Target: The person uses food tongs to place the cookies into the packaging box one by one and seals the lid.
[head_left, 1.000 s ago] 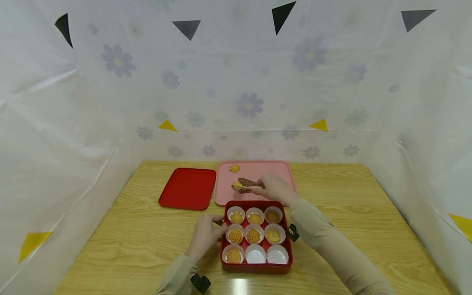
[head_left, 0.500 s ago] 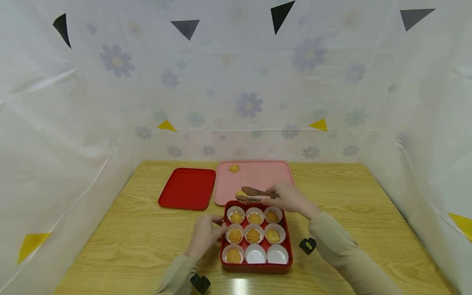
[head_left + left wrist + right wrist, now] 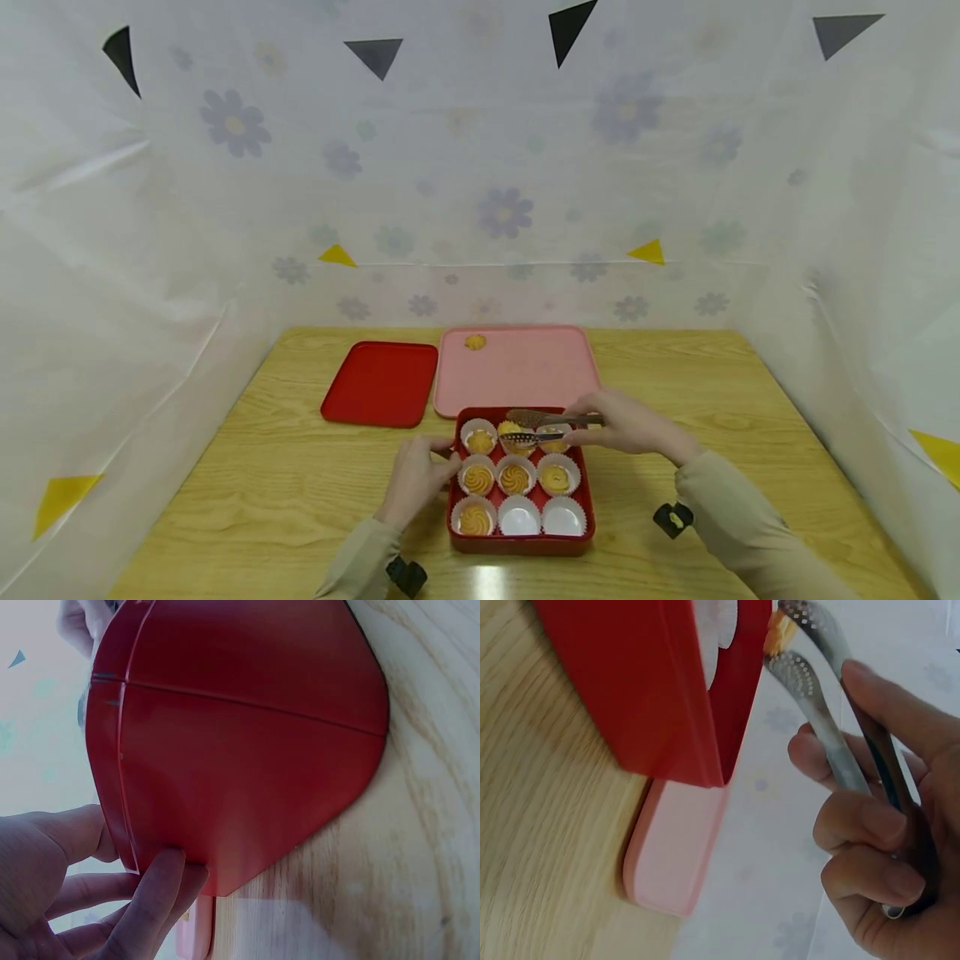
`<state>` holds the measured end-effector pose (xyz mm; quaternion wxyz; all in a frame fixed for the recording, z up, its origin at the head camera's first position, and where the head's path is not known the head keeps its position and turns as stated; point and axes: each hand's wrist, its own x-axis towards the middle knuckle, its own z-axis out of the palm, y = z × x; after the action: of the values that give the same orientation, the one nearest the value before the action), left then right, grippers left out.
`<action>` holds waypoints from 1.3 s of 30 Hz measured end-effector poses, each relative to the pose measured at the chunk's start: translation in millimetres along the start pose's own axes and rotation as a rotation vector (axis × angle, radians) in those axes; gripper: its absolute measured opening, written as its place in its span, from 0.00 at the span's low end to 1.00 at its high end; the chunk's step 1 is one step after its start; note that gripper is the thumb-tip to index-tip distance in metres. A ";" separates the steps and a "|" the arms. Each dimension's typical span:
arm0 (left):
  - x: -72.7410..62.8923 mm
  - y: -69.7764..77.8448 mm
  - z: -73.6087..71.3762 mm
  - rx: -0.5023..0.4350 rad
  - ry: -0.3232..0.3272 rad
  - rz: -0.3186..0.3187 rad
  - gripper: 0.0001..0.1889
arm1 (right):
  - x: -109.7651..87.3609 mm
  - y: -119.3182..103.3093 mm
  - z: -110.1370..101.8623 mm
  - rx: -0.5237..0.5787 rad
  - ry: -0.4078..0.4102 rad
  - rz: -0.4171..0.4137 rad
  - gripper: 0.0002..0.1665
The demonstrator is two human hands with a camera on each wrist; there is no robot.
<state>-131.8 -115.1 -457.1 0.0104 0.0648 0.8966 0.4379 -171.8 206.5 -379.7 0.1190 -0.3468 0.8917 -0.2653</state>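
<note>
A red square box [image 3: 523,546] on the table holds cookies in white paper cups. Two cups in its front row, the middle cup [image 3: 519,517] and the right cup [image 3: 564,518], contain nothing. At the box's left wall, my left hand [image 3: 422,479] holds the rim, its fingertips against the outer side [image 3: 247,780]. My right hand [image 3: 626,422] grips metal tongs [image 3: 832,727] around their handles. Between the perforated tips of the tongs is a yellow cookie [image 3: 778,634], above the back row of the box.
Behind the box lies a pink tray [image 3: 540,367] with one small cookie [image 3: 476,342] near its far left corner. A flat red lid or tray [image 3: 382,383] lies to the left of it. White patterned sheeting [image 3: 480,167] encloses the wooden table [image 3: 285,500].
My right hand has carried the tongs and the cookie from the pink tray toward me, over the box's back row. The left hand has stayed at the box.
</note>
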 end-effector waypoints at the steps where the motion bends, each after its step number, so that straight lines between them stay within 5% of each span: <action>1: 0.0 -0.2 0.1 0.002 0.000 0.003 0.14 | -2.9 0.5 -0.5 -0.014 -0.003 -0.009 0.14; 21: 2.6 -1.4 0.8 -0.002 -0.002 -0.005 0.14 | -19.5 0.0 4.9 -0.019 -0.166 -0.096 0.17; 39: 0.7 -1.1 0.5 -0.017 0.005 0.008 0.15 | -16.8 -16.1 13.9 -0.129 -0.171 -0.112 0.21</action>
<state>-132.5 -115.2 -458.3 0.0070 0.0671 0.8927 0.4456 -145.1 202.6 -381.9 0.1573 -0.4245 0.8727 -0.1830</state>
